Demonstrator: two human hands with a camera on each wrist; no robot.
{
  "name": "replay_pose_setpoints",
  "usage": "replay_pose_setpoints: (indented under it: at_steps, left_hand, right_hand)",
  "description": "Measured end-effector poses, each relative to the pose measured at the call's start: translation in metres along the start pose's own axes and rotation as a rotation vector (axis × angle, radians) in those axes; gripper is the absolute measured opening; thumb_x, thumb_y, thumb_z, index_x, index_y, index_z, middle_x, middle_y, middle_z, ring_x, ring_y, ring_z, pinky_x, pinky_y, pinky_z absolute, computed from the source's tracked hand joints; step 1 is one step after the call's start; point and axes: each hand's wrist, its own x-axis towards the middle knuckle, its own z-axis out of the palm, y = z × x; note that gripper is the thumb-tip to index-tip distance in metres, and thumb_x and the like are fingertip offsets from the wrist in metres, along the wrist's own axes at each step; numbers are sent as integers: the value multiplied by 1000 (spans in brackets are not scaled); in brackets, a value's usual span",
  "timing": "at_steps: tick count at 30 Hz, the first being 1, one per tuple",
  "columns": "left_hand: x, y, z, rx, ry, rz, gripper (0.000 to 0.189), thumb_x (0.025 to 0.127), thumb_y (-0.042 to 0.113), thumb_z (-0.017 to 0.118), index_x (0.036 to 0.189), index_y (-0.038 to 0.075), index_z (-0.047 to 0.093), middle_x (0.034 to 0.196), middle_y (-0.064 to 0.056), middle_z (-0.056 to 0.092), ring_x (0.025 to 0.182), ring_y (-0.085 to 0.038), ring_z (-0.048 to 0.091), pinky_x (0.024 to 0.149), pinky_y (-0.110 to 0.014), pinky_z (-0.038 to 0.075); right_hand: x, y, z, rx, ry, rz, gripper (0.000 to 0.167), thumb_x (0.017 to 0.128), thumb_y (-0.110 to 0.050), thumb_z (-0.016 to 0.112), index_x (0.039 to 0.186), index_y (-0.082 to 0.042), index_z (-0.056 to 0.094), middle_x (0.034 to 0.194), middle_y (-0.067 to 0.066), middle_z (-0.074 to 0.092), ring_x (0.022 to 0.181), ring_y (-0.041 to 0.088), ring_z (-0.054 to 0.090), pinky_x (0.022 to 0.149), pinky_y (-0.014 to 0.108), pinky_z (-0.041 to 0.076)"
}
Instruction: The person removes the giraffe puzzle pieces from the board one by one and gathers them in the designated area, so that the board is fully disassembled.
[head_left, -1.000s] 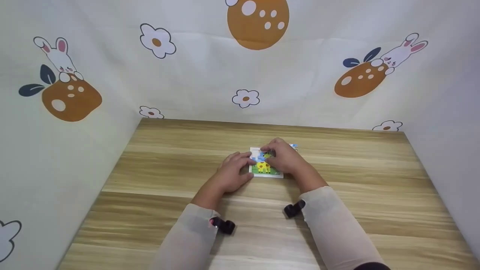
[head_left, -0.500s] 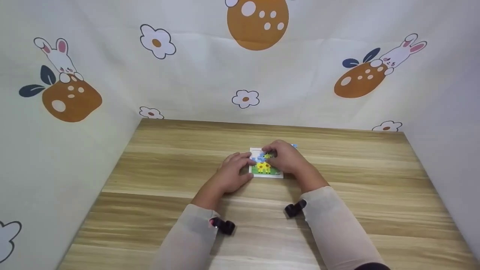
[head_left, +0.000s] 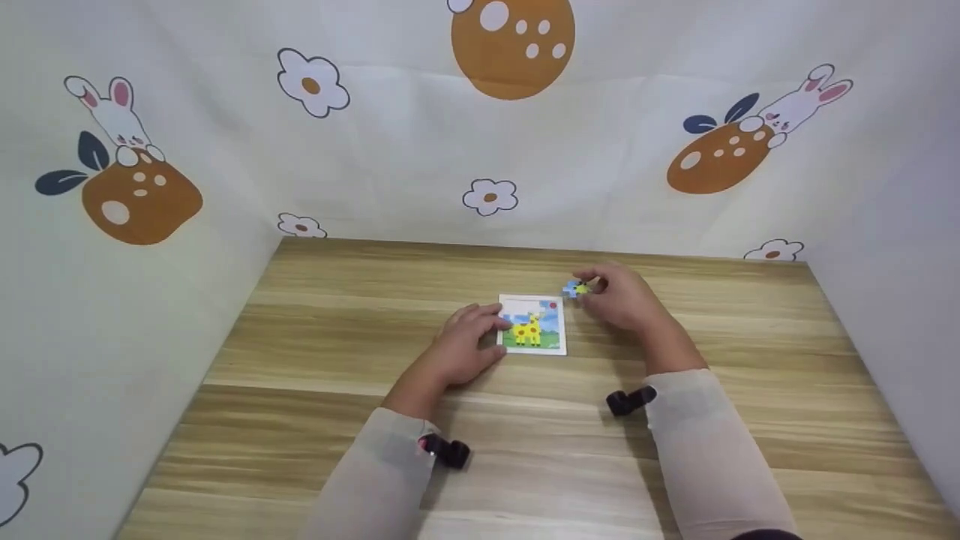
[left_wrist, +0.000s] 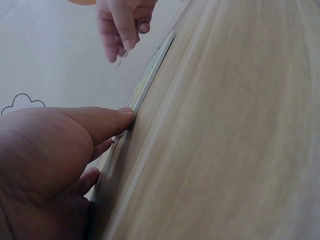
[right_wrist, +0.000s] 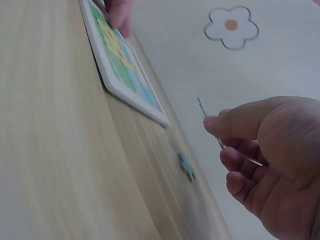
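A small square giraffe puzzle [head_left: 532,341] in a white frame lies flat on the table. A pale unfilled strip shows at its upper left. My left hand [head_left: 469,345] rests at the frame's left side, fingertips on its edge and thumb at the near corner; the left wrist view shows the thumb [left_wrist: 107,122] against the edge. Beyond the frame's far right corner, my right hand [head_left: 619,296] pinches a thin blue and yellow puzzle piece [head_left: 582,288] between thumb and fingers. In the right wrist view that piece [right_wrist: 200,104] is seen edge-on, above the table.
Another blue puzzle piece [right_wrist: 186,166] lies on the table beside the frame, below the right hand. The wood-grain table [head_left: 337,330] meets a patterned cloth wall [head_left: 390,150] at its back, with pale walls at both sides.
My right hand has moved right, off the puzzle, with a piece between its fingers. The upper part of the puzzle is now uncovered. My left hand stays where it was.
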Motion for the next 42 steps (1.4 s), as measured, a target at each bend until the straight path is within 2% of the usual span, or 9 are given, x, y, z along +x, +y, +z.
replay_pose_setpoints:
  at_steps: [4,10,17,20,27,35,39,42]
  left_hand:
    - [0,0,0,-1,-6,-12,42,105,35,68,146,35,63,175,14,34,169,-26,16,137,-60,14]
    - [1,-1,1,-1,-6,-10,42,105,37,68,147,35,62,175,14,34,169,-26,16,137,-58,16]
    - [1,-2,1,-20,-3,1,41,105,36,68,146,34,63,175,13,34,169,-27,16,137,-58,15]
    - [0,-2,1,-17,2,10,41,105,36,68,145,34,64,175,13,35,169,-27,17,137,-58,15]
    - [0,-2,1,-11,12,31,41,105,33,69,145,31,64,174,11,38,168,-29,20,134,-67,17]
    - [1,-1,2,-10,5,4,41,105,36,69,145,35,64,174,15,35,168,-25,18,136,-60,16]
    - [0,-1,2,-4,2,-4,41,105,36,68,146,36,63,175,15,34,169,-25,16,136,-60,16]
    - [1,-1,2,0,1,-8,41,105,37,68,146,36,63,175,15,34,169,-25,16,136,-60,16]
  right_hand:
    - [-4,17,-16,15,34,28,45,100,-16,70,145,-17,67,137,8,65,114,28,59,92,39,52]
    - [-6,39,-30,46,65,13,47,99,-14,71,146,-15,66,139,11,66,112,28,63,87,37,53]
    - [0,60,-27,37,60,-12,46,101,-12,71,146,-10,65,145,18,66,128,35,61,109,48,50]
    - [2,64,-24,51,52,-3,44,102,-12,71,145,-7,66,145,19,66,129,35,60,111,48,49]
    - [3,66,-20,66,41,-33,45,100,-9,72,145,-3,64,146,19,68,129,35,65,110,44,51]
    - [2,60,-21,71,29,-18,48,100,-13,73,145,-3,63,147,19,67,135,37,62,116,50,48]
    - [1,46,-17,64,26,2,48,100,-20,73,146,-9,64,148,16,66,132,34,62,108,45,52]
    - [1,31,-10,55,22,23,46,100,-23,73,145,-14,66,144,12,67,119,29,62,94,38,54]
